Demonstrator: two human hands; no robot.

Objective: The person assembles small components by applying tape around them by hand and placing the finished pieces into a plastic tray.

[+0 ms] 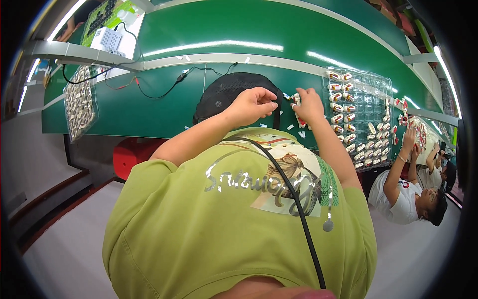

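Observation:
My left hand [252, 106] is raised over the right side of a black mesh, cap-like thing [219, 94]. Its fingers curl toward the thumb; whatever lies between them is too small or hidden to make out. To its right, my right hand [310, 105] is bent down over the green table, fingers closed around a small white-and-red piece [298, 98]. More of the red shows below the fingers. A small blue-and-white bit [287, 96] is between the two hands. Several tiny white bits [301, 134] are scattered near my right wrist.
A clear compartment tray [366, 84] on the right holds rows of white-and-red pieces. Another filled tray [81, 102] stands far left. A black cable [164, 94] crosses the green table [169, 117]. Below is a red stool [130, 157]. Another person [406, 197] works at the right.

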